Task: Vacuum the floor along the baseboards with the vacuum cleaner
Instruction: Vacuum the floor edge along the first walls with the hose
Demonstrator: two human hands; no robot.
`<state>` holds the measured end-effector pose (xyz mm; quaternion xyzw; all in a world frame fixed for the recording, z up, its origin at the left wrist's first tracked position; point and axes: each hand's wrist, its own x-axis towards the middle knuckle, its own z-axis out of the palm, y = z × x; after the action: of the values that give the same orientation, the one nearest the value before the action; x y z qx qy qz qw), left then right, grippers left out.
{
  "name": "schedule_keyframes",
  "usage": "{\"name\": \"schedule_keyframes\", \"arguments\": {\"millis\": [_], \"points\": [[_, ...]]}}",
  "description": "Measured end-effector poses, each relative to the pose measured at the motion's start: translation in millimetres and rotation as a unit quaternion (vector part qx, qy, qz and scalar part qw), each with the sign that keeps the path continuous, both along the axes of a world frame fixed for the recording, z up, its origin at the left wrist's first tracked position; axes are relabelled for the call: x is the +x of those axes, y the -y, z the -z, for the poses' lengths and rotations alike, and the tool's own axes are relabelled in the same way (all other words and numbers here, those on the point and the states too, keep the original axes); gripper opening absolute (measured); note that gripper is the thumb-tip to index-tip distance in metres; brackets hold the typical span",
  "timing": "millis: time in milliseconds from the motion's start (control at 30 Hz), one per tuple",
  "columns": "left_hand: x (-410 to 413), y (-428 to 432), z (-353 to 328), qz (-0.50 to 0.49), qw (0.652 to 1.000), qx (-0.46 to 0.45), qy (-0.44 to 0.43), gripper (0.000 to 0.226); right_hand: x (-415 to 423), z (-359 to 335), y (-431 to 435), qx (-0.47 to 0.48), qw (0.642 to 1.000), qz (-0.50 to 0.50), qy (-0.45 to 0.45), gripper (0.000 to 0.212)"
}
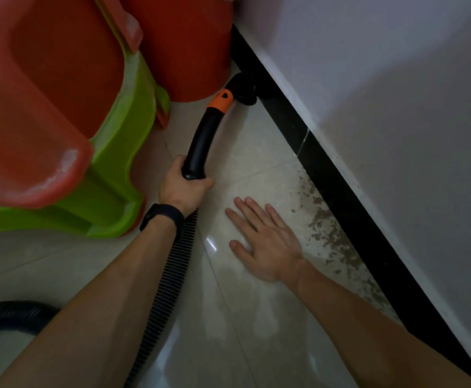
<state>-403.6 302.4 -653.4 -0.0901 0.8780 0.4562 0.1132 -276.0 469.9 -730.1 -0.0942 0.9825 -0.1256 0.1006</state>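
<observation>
From the head camera, the left hand (184,189) is curled round the lower end of the vacuum cleaner's black curved tube (200,147), with a black wristband (163,217) on that wrist. The tube runs up to an orange collar (221,102) and ends in a dark brush nozzle (242,88), which sits on the floor (256,169) right against the black baseboard (326,169), just beside the base of a red bucket (184,51). The ribbed hose (170,275) trails back under the left forearm toward the bottom edge, and another dark stretch of hose (10,315) lies at the lower left. The right hand (267,245) holds nothing; it lies flat, palm down on the pale tiles, fingers straight and slightly spread. Between that hand and the baseboard, brownish specks (326,233) are scattered on the floor along the skirting. A white wall (396,107) rises above the baseboard. At the upper left, a red plastic stool (46,107) sits stacked on a green one (122,152).
</observation>
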Motion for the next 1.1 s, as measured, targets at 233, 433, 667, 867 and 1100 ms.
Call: {"name": "schedule_keyframes", "arguments": {"millis": [233, 433, 667, 867, 1100], "points": [[-23, -10, -2, 0.005, 1.000, 0.001, -0.010, 0.043, 1, 5, 1, -0.015, 1.000, 0.007, -0.014, 0.070], [-28, -4, -1, 0.007, 0.999, 0.026, 0.020, 0.039, 0, 7, 0, -0.009, 1.000, 0.005, -0.017, 0.069], [38, 25, -9, -0.024, 1.000, -0.012, -0.001, 0.031, -1, 1, 2, 0.013, 1.000, 0.005, 0.000, 0.065], [102, 46, -6, -0.040, 0.998, 0.024, 0.044, 0.027, 3, -6, 6, 0.030, 0.999, 0.013, 0.034, 0.063], [98, 48, -18, -0.003, 0.996, 0.047, 0.078, 0.030, 26, -8, 21, 0.020, 0.995, 0.086, 0.042, 0.060]]}}
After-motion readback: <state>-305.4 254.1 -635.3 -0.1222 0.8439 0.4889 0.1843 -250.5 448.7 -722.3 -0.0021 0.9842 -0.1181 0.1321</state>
